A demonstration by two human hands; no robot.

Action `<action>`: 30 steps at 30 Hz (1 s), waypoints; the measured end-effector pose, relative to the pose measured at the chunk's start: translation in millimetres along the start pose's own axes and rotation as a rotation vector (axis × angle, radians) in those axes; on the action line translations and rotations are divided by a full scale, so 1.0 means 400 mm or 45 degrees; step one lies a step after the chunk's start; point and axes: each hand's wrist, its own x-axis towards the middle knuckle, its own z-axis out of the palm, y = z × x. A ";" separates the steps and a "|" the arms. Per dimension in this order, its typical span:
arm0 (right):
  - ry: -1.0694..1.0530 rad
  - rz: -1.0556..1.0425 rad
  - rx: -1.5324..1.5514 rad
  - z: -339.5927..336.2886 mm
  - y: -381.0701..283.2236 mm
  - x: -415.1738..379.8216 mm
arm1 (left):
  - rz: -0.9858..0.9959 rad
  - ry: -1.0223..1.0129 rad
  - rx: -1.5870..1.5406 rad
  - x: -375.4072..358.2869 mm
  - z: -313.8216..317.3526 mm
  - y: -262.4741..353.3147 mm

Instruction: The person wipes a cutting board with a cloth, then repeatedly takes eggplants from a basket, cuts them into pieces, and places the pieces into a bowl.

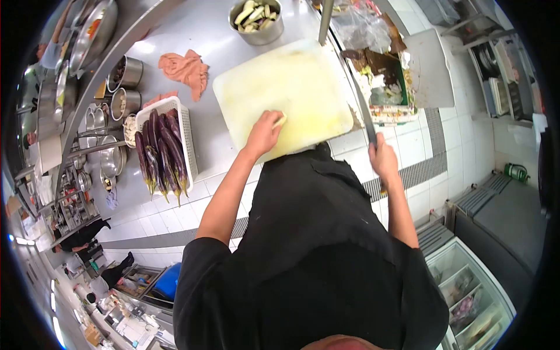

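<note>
On the pale cutting board [280,76], my left hand [265,135] is closed around a small pale yellowish piece [280,121]. Its kind is hard to make out. Off the board's right edge, my right hand [383,157] grips the handle of a long knife [366,111]. The blade points away from me, beside the waste bin. Whole purple eggplants [162,149] fill a white plastic basket [188,143] left of the board. Beyond the board's far edge stands a metal pot [261,36] with cut eggplant pieces [254,16] in it.
A crumpled orange cloth [185,71] lies on the steel counter [213,35]. Food scraps and plastic fill the waste bin [406,87] at right. Several metal pots [125,73] stand at left behind a rail. An open-topped freezer [469,286] is at lower right; other people are at far left.
</note>
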 end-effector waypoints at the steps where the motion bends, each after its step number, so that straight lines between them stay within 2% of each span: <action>1: -0.029 -0.025 0.027 0.017 -0.016 -0.009 | -0.041 0.318 -0.145 0.053 -0.003 -0.021; 2: -0.026 -0.060 0.072 0.036 -0.032 -0.018 | -0.081 0.633 -0.297 0.108 -0.011 -0.046; 3: -0.027 -0.093 0.113 0.050 -0.045 -0.025 | -0.194 0.721 -0.522 0.183 -0.055 -0.055; 4: -0.063 -0.121 0.118 0.060 -0.057 -0.028 | -0.314 0.802 -0.495 0.259 -0.126 -0.027; 5: -0.105 -0.152 0.123 0.068 -0.073 -0.032 | -0.263 0.937 -0.390 0.327 -0.186 -0.013; 6: -0.119 -0.154 0.092 0.064 -0.097 -0.038 | -0.200 0.975 -0.449 0.402 -0.233 -0.042; 7: -0.137 -0.186 0.089 0.051 -0.118 -0.045 | 0.031 1.080 -0.512 0.484 -0.258 -0.108; 9: -0.122 -0.241 0.097 0.030 -0.166 -0.045 | -0.084 1.069 -0.399 0.540 -0.346 -0.089; 11: -0.043 -0.373 0.047 0.034 -0.193 -0.034 | -0.276 1.086 -0.123 0.479 -0.405 -0.003; 13: -0.027 -0.417 -0.057 0.047 -0.223 -0.015 | -0.151 1.006 -0.149 0.404 -0.412 0.000; 14: -0.034 -0.453 -0.057 0.072 -0.226 0.009 | -0.168 1.035 -0.133 0.353 -0.412 -0.012; 16: -0.194 -0.327 -0.302 0.135 -0.213 0.045 | -0.230 0.828 0.122 0.244 -0.382 -0.041; 18: -0.201 -0.335 -0.316 0.143 -0.214 0.063 | -0.206 0.884 0.293 0.126 -0.373 -0.120; 20: -0.204 -0.322 -0.319 0.142 -0.221 0.068 | -0.351 0.994 0.267 -0.012 -0.410 -0.158; 23: -0.183 -0.339 -0.337 0.142 -0.233 0.068 | -0.326 1.190 0.635 -0.213 -0.512 -0.272; 24: -0.179 -0.349 -0.337 0.150 -0.226 0.072 | -0.478 1.233 0.698 -0.275 -0.557 -0.277; 25: -0.177 -0.358 -0.339 0.149 -0.225 0.073 | -0.559 1.349 0.818 -0.334 -0.584 -0.362; 27: -0.184 -0.346 -0.327 0.144 -0.225 0.070 | -0.879 1.358 0.798 -0.441 -0.651 -0.497; 28: -0.170 -0.365 -0.331 0.145 -0.218 0.075 | -1.172 1.237 0.874 -0.478 -0.674 -0.538; 29: -0.156 -0.375 -0.325 0.142 -0.215 0.078 | -1.395 1.004 0.785 -0.500 -0.705 -0.577; 30: -0.151 -0.370 -0.346 0.144 -0.213 0.080 | -1.325 0.919 0.672 -0.523 -0.711 -0.630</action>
